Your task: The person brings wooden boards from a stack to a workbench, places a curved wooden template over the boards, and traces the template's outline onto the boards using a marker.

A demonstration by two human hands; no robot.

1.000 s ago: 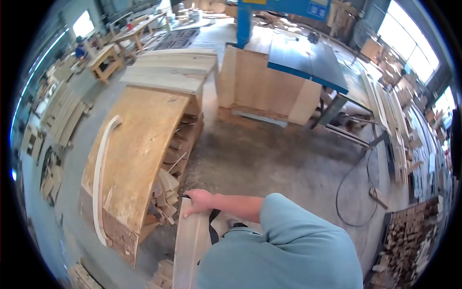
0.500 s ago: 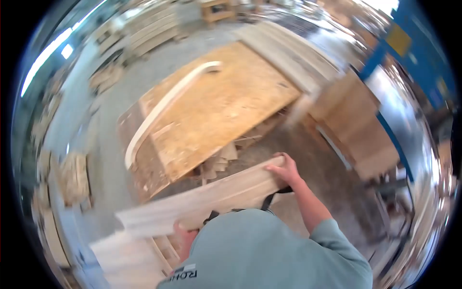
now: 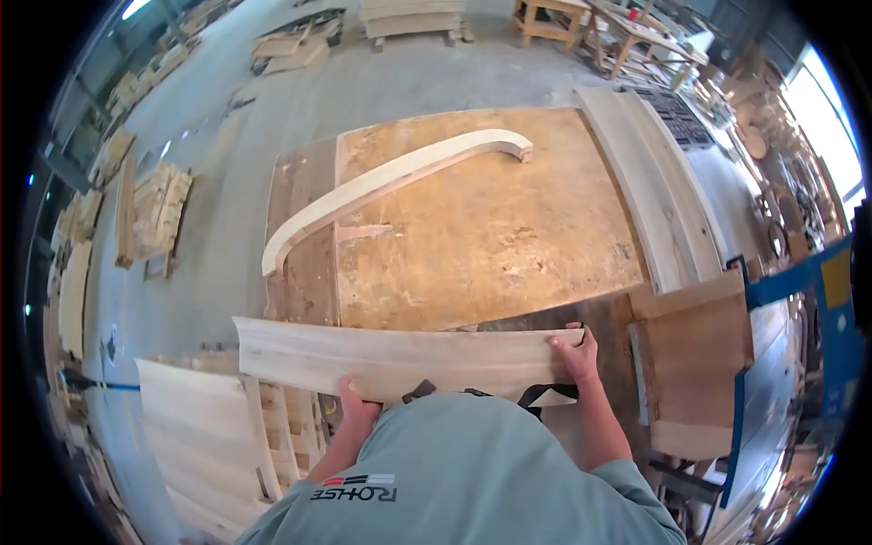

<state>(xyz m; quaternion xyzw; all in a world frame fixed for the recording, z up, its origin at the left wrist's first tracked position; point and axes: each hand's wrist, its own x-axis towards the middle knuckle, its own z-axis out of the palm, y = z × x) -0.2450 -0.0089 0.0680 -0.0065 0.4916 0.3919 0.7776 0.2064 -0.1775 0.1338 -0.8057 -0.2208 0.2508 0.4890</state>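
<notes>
Head camera view: the right hand [image 3: 579, 354] is closed round the right end of a pale wooden board [image 3: 436, 352], thumb flat on the upper face and fingertips at the end edge. The left hand [image 3: 357, 411] holds the same board at its near edge, left of the middle; the thumb shows there, while the fingers are hidden beneath. Both grips are narrow, matched to the board's edge.

The board lies crosswise before the person's shirt [image 3: 436, 463], its long side running left to right, just short of the near edge of the desk [image 3: 509, 236]. A black strap [image 3: 549, 393] shows between board and shirt.

Progress, as judged from the view: the board is picked up and under two-handed control; setting it down is not yet done. Whether anything supports it from below cannot be determined. Any finishing of its surface cannot be assessed.

On the desk, a curved wooden piece [image 3: 391, 184] rests untouched on the left and far part. Long planks [image 3: 649, 191] lie along the desk's right side. Near left stand pale curved panels [image 3: 191, 436] beside a slatted wooden frame [image 3: 295, 427]. A wooden panel [image 3: 695, 363] stands at right, next to blue machinery [image 3: 834, 286].
</notes>
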